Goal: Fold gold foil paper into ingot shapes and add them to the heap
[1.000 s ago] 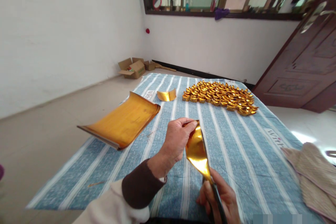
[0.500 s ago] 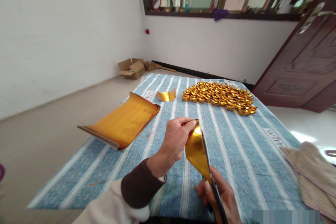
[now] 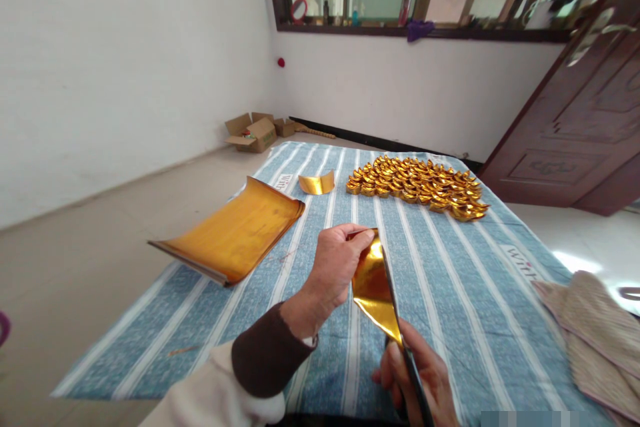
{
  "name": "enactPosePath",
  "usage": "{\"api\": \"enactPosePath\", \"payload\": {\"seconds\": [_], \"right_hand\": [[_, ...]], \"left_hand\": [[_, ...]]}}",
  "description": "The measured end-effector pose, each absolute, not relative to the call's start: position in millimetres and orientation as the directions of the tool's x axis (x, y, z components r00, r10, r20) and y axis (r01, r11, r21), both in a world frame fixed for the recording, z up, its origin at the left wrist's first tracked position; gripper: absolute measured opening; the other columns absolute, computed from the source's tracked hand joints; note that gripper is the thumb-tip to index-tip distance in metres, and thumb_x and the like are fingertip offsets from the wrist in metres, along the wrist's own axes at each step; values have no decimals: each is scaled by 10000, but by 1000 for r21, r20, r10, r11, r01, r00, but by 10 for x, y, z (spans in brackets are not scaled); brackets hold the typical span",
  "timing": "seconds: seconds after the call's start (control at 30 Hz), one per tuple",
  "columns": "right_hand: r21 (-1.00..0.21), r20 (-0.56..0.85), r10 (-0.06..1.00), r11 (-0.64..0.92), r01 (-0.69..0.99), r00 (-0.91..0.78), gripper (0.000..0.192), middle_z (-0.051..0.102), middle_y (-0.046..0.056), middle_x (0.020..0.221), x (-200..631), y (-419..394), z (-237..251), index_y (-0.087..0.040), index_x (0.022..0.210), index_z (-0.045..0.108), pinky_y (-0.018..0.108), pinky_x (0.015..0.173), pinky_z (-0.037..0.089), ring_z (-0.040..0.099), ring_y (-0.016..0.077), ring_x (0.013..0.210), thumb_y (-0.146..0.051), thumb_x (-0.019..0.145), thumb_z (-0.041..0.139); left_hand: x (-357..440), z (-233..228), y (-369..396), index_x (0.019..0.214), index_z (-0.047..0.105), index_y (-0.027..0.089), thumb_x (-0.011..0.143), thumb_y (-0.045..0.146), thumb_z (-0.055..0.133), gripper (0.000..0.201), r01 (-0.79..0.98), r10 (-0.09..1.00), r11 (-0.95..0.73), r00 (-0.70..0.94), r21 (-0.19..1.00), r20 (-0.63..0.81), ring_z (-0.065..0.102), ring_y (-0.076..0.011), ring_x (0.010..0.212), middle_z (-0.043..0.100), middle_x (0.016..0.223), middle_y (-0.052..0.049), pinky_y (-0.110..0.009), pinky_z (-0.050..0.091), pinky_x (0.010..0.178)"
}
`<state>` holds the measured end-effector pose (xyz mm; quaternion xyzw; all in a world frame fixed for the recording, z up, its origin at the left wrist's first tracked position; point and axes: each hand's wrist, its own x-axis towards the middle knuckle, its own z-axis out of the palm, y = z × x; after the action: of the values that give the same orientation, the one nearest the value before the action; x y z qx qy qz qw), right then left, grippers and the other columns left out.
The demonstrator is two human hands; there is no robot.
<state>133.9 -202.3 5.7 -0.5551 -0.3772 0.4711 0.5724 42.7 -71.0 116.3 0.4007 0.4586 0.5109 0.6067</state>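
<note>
At the near middle of the striped cloth (image 3: pixel 450 293), a folded piece of gold foil paper (image 3: pixel 373 287) is held above the surface between both hands. The left hand (image 3: pixel 335 270) is closed on the paper's upper corner, thumb and fingers pinched together. The right hand (image 3: pixel 417 380) is closed on the lower point, and a dark, thin edge, possibly a blade or the paper's reverse side, is seen running from it along the fold; which it is cannot be told.

Progress is judged as well advanced but unfinished. A large cluster of folded gold ingots (image 3: pixel 417 187) is laid out in close rows at the far end of the cloth, too many to be counted. 1 curved gold piece (image 3: pixel 317 183) lies apart, just left of the cluster. A stack of unfolded gold sheets (image 3: pixel 235 230), curled at its ends, rests on the left part of the cloth and is judged to be stock not yet worked.

The cloth is blue with white stripes and is spread on a pale floor. A beige woven item (image 3: pixel 595 333) lies at the right edge. Open cardboard boxes (image 3: pixel 255 130) stand by the far white wall. A window sill (image 3: pixel 425 28) carrying bottles and small items is seen above, and a brown wooden door (image 3: pixel 580 127) stands at the right.
</note>
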Motion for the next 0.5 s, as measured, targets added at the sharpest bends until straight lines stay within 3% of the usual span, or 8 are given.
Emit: {"api": "enactPosePath", "payload": {"seconds": [0.13,0.3,0.5], "right_hand": [[-974,-180,944,-133,-181,276,540,466,-47,484,1323,-2028,79,-158,787,657,226,448,438,341,69,391,-695,733,655],[-979,-176,945,-140,-146,276,589,486,-42,491,1325,-2029,85,-143,915,669,211,408,372,318,68,390,-706,748,629],[-984,-162,945,-132,-122,284,569,490,-30,505,1332,-2024,164,-163,889,685,202,384,340,354,82,407,-710,744,622]], "left_hand": [[435,1169,-707,680,700,119,689,161,692,43,-268,987,159,59,950,-148,562,-98,525,659,600,-16,-200,438,525],[444,1172,-705,673,700,118,688,155,691,41,-274,987,160,60,948,-149,553,-92,519,654,593,-12,-193,433,518],[452,1158,-713,666,702,125,683,173,692,52,-262,988,154,66,953,-141,556,-94,531,653,606,-14,-200,436,533]]}}
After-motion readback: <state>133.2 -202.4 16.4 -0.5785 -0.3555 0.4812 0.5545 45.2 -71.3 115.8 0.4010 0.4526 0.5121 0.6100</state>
